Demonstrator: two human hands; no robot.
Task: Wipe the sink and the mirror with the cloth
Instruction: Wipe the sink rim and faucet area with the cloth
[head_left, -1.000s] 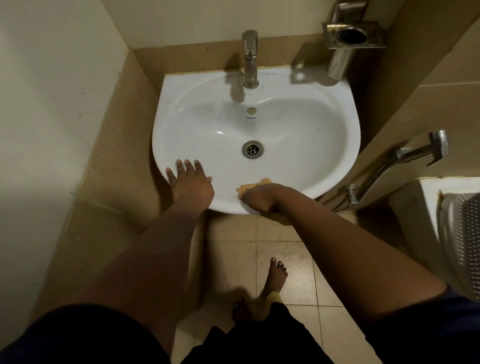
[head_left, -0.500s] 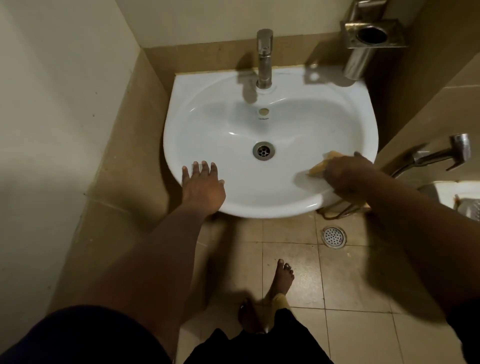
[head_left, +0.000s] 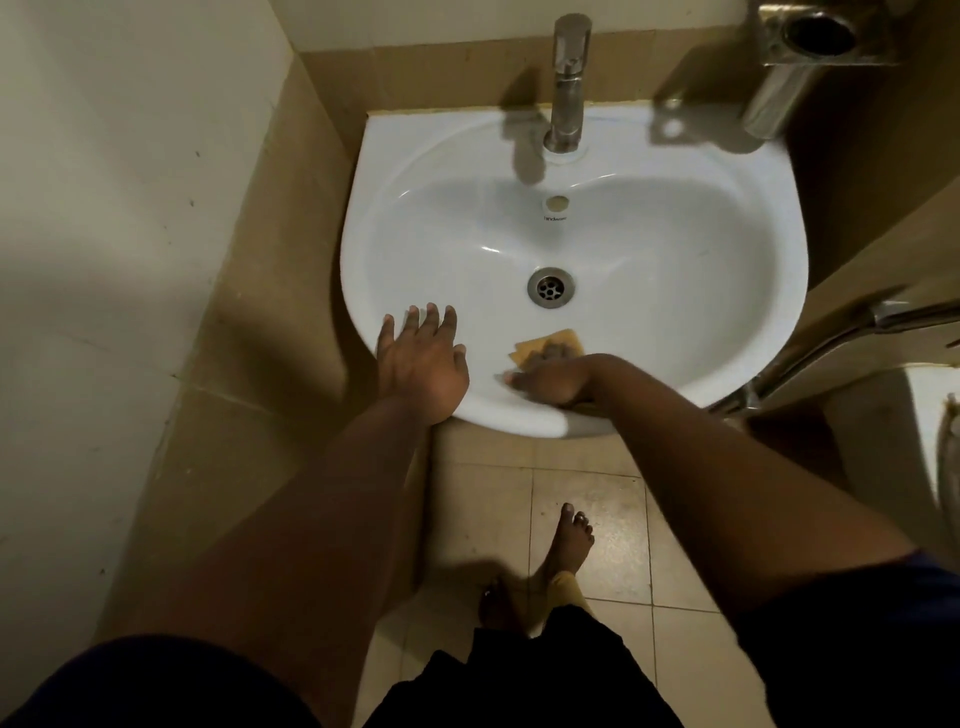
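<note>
Clearly the job is in its early part: the right hand (head_left: 553, 382), at lower centre of the frame, presses a yellow cloth (head_left: 548, 345) against the near inner slope of the sink (head_left: 675, 322), fingers curled over it, wrist bent left. Left of it, the left hand (head_left: 423, 364) lies flat on the front rim, fingers spread and holding nothing, seemingly as a brace. I judge the far bowl and the tap (head_left: 567, 83) area remain to be wiped; the mirror is out of view.
</note>
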